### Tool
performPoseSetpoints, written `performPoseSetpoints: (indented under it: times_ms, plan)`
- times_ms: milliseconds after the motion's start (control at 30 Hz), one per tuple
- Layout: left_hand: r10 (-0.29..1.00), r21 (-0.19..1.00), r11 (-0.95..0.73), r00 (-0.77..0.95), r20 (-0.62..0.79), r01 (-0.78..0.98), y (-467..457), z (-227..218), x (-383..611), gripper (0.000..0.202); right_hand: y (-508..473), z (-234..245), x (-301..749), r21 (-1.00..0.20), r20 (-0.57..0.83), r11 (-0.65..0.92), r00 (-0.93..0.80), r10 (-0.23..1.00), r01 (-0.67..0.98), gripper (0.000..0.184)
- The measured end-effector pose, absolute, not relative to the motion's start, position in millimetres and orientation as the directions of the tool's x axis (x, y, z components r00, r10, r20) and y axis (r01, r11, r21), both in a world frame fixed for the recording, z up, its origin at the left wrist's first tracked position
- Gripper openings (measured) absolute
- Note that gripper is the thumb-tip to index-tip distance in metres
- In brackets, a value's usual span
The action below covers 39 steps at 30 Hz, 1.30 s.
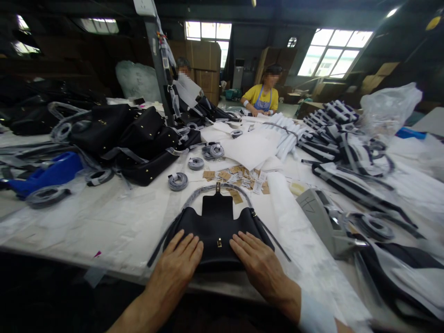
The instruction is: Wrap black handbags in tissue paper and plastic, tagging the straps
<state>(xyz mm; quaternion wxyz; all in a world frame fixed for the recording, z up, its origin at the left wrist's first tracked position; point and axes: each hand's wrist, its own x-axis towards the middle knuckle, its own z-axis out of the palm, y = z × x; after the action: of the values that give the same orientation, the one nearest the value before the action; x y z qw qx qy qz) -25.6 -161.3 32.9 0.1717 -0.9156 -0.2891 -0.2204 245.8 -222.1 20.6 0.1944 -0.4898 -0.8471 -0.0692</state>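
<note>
A black handbag (211, 222) lies at the table's front edge, its flap tab (217, 206) turned up and away from me. A gold clasp (219, 242) shows on its front, and the wrapped handle (239, 187) arches behind it. My left hand (182, 254) rests on the bag's left side with its fingers stretched out. On the right side my right hand (255, 254) presses down in the same way, fingers flat and together. Neither hand wraps round anything. Paper tags (243, 178) are scattered just beyond the bag.
Black bags (138, 138) are heaped at the left near a blue tape dispenser (52, 171). Coiled wrapped straps (178, 181) lie beyond. A grey tape dispenser (326, 222) and wrapped straps (360, 185) stand at the right. A person in yellow (262, 97) works across the table.
</note>
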Motion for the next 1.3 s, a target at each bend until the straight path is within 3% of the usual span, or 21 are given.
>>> performPoseSetpoints:
  times_ms: [200,433,633,800,933,1067,1300]
  plan:
    - [0.442,-0.314,-0.721,0.759,0.478,0.618,-149.0,15.5,-51.3,0.055,-214.4,21.9,241.8,-0.098,0.223,0.48,-0.451,0.864,0.872,0.067]
    - [0.568,-0.188,-0.72,0.723,0.393,0.668,-181.6,-1.5,-52.0,0.059,-217.9,1.0,241.6,-0.142,0.196,0.562,-0.533,0.823,0.815,0.098]
    - [0.611,-0.233,-0.704,0.739,0.285,0.671,-185.0,-1.2,-39.2,0.087,-215.0,-4.7,234.0,-0.182,0.247,0.528,-0.482,0.841,0.829,0.097]
    - [0.661,-0.084,-0.695,0.681,0.315,0.714,-171.7,-9.1,-9.6,0.115,-203.0,-7.5,216.1,-0.187,0.324,0.43,-0.357,0.876,0.883,0.079]
    - [0.657,0.04,-0.747,0.727,0.201,0.664,-154.1,-7.4,7.3,0.112,-183.4,-5.6,205.6,-0.187,0.335,0.42,-0.344,0.877,0.888,0.075]
    - [0.632,0.088,-0.774,0.756,0.17,0.627,-140.5,-0.2,19.4,0.109,-163.9,1.3,201.9,-0.203,0.265,0.428,-0.371,0.89,0.881,0.074]
    - [0.626,0.021,-0.762,0.728,0.279,0.647,-131.1,-3.5,-13.7,0.077,-160.4,19.1,212.3,-0.188,0.063,0.389,-0.384,0.921,0.902,0.081]
